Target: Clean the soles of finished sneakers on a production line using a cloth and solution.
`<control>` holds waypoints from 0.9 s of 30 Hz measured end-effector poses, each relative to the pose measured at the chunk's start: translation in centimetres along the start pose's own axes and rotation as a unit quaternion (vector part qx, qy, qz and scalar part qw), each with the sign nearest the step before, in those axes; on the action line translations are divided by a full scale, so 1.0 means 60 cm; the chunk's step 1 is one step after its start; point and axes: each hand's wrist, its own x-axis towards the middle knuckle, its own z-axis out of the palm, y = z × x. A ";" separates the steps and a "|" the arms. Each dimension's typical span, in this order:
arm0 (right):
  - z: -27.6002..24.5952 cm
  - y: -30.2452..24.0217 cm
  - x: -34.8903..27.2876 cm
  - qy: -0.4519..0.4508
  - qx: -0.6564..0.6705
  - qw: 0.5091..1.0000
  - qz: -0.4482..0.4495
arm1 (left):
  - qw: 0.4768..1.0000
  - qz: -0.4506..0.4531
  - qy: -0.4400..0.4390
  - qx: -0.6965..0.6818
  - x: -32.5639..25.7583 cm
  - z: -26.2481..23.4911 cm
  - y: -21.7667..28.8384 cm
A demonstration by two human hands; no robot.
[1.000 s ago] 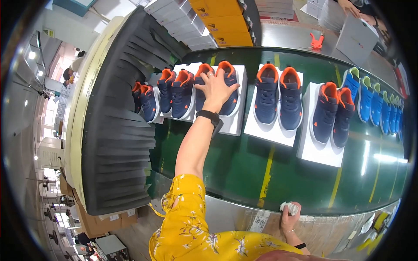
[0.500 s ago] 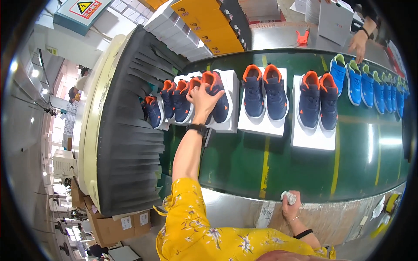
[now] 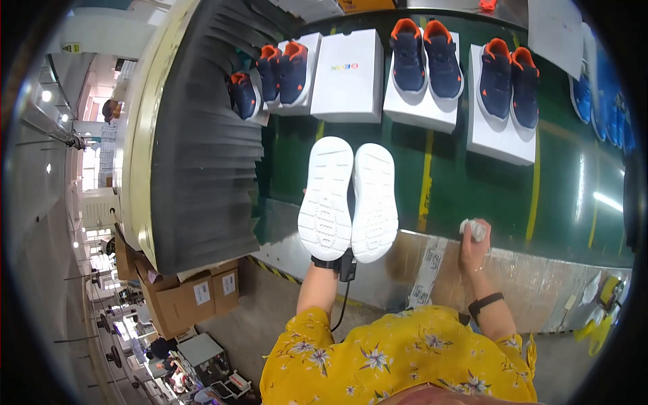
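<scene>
A pair of sneakers hangs in front of me over the near edge of the belt, white soles turned toward me. My left forearm reaches up behind them; the hand grips the pair but is almost wholly hidden by the soles. Just beyond is a white shoe box with nothing on its lid. To the right, my right hand is closed around a crumpled white wad, cloth or paper, by the belt's near edge.
On the green conveyor belt, navy sneakers with orange linings stand on white boxes. Blue shoes are at far right. Dark strip curtains border the belt's left end. Cardboard boxes stand on the floor at lower left.
My left hand has lifted the navy sneakers off their white box, brought them toward me and turned the soles up. My right hand keeps the white wad. The view has shifted.
</scene>
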 end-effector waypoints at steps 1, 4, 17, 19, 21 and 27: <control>-0.001 0.008 -0.001 0.008 -0.007 1.000 0.002 | 1.000 -0.001 0.008 -0.005 -0.019 -0.007 -0.003; 0.001 0.013 0.004 0.022 -0.014 1.000 -0.004 | 1.000 -0.003 0.020 0.024 -0.055 -0.026 -0.033; 0.004 0.022 0.001 -0.004 -0.077 0.997 -0.028 | 0.984 0.012 0.040 0.175 -0.090 -0.067 -0.053; 0.005 0.022 0.000 -0.013 -0.080 0.996 -0.039 | 0.978 0.012 0.036 0.203 -0.093 -0.068 -0.052; 0.004 0.020 -0.002 -0.024 -0.073 0.996 -0.037 | 0.972 0.010 0.031 0.231 -0.089 -0.068 -0.054; 0.004 0.013 -0.003 -0.037 -0.084 0.995 -0.029 | 0.950 -0.003 0.009 0.313 -0.077 -0.069 -0.063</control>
